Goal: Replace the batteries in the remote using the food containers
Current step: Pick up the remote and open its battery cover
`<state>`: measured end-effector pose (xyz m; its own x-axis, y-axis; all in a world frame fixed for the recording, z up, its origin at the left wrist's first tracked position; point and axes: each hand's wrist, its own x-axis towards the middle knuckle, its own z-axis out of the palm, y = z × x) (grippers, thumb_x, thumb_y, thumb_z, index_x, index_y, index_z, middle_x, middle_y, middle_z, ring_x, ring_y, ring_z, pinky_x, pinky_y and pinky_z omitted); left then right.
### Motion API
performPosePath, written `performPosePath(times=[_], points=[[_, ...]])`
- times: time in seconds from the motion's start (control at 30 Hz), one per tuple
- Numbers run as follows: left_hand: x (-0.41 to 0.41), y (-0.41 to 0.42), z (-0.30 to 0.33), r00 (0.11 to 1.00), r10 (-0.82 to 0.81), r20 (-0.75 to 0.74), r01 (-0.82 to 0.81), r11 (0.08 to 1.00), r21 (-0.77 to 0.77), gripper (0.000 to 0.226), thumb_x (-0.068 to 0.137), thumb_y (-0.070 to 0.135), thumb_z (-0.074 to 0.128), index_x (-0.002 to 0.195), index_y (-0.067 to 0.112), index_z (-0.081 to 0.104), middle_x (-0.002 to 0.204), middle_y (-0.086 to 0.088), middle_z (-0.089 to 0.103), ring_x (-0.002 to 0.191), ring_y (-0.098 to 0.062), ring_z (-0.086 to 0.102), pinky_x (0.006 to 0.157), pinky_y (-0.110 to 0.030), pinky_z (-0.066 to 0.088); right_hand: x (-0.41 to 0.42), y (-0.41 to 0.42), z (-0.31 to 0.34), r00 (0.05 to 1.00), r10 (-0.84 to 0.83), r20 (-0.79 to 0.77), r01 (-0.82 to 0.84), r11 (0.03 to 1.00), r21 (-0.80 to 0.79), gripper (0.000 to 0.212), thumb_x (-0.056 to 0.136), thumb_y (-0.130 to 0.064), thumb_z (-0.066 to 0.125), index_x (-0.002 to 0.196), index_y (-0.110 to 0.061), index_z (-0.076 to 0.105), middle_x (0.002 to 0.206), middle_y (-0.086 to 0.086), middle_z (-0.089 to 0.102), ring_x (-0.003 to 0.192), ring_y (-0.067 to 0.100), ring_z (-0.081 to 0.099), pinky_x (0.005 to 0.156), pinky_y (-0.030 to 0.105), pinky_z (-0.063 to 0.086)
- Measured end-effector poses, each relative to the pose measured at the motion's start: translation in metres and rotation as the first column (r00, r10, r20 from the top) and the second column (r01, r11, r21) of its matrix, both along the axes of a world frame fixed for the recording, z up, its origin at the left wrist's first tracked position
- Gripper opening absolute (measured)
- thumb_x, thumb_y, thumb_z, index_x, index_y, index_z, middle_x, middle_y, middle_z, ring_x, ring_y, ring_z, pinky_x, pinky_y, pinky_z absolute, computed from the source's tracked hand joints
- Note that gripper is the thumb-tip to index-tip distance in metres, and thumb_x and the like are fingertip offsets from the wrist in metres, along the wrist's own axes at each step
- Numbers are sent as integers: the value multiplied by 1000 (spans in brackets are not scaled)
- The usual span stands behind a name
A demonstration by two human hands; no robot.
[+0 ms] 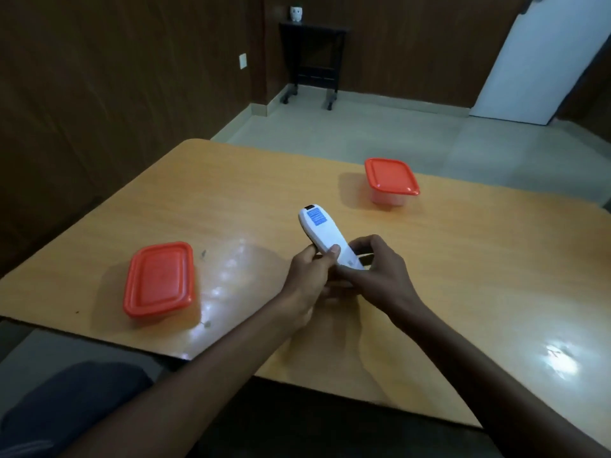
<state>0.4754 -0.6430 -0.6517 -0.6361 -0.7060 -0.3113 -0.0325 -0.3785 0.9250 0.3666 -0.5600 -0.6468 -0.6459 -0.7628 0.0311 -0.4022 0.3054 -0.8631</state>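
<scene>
A white remote (322, 233) with a blue label on its back is held above the middle of the orange table (463, 259), back side up. My left hand (309, 279) grips its near end from the left, thumb on the back. My right hand (380, 269) wraps the same end from the right, fingers curled over it. Two food containers with red lids stand shut: one (160, 279) near the table's front left edge, the other (391, 178) at the far right. Their contents are hidden.
The table's front edge runs diagonally just before my arms, with a dark seat and my knee (72, 401) below at the left. Beyond the table lie a pale tiled floor, a black wheeled stand (312, 57) against the wooden wall, and a white door (542, 54).
</scene>
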Motion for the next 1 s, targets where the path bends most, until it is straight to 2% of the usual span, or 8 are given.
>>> performPosePath(times=[0.1, 0.17, 0.33, 0.47, 0.67, 0.77, 0.87, 1.0], points=[[3, 22, -2, 997, -83, -9, 83, 996, 38, 33, 102, 22, 56, 134, 16, 57, 113, -10, 73, 94, -29, 74, 70, -47, 63, -6, 34, -4, 937, -38, 347, 50, 998, -27, 37, 79, -29, 84, 105, -14, 63, 106, 8, 69, 88, 19, 71, 63, 35, 59], [7, 35, -5, 992, -120, -31, 121, 991, 57, 31, 101, 24, 57, 133, 26, 58, 108, -7, 75, 90, -26, 75, 67, -44, 63, -5, 47, -7, 898, -51, 437, 78, 996, -43, 34, 88, -35, 76, 113, -16, 64, 109, 12, 70, 89, 18, 72, 64, 38, 59], [6, 52, -12, 990, -123, -74, 127, 990, 53, 44, 103, 26, 53, 146, 36, 47, 124, -11, 69, 94, -25, 74, 70, -47, 62, 12, 53, -25, 980, -80, 184, 91, 994, -51, 40, 100, -49, 53, 133, -28, 60, 116, 2, 64, 99, 14, 68, 80, 40, 63], [-5, 49, -11, 993, -103, -60, 94, 987, -130, 47, 105, 33, 46, 151, 42, 37, 119, 5, 68, 98, -13, 71, 68, -38, 62, 14, 50, -21, 996, -70, 54, 79, 982, -173, 35, 102, -41, 52, 131, -22, 56, 116, -5, 66, 97, 7, 68, 70, 25, 61], [-22, 48, -6, 995, -64, -71, 51, 984, -170, 53, 100, 37, 55, 150, 44, 38, 101, 14, 70, 88, -10, 71, 64, -37, 62, 9, 42, -18, 985, -108, 133, 140, 955, -262, 22, 105, -35, 47, 126, -31, 52, 101, -19, 64, 88, -5, 68, 62, 28, 63], [-29, 49, -12, 997, -22, -77, 9, 986, -165, 52, 100, 35, 56, 149, 45, 40, 110, 7, 70, 104, -19, 68, 71, -40, 63, 8, 40, -22, 988, -147, 40, 152, 960, -236, 31, 106, -32, 46, 135, -24, 53, 107, -17, 63, 89, -8, 65, 69, 26, 61], [-32, 49, -15, 996, -12, -86, -2, 988, -156, 51, 101, 30, 56, 148, 45, 42, 106, 4, 71, 105, -23, 68, 77, -47, 63, 6, 41, -23, 988, -152, 39, 157, 961, -228, 34, 106, -29, 47, 139, -23, 53, 114, -10, 65, 94, -3, 64, 74, 31, 62], [-29, 49, -14, 995, -2, -99, -15, 983, -180, 54, 101, 22, 57, 149, 43, 41, 99, 1, 70, 93, -15, 66, 70, -37, 62, 8, 42, -23, 975, -109, 192, 154, 959, -238, 34, 106, -29, 49, 139, -28, 53, 117, -7, 68, 105, 13, 68, 79, 42, 64]])
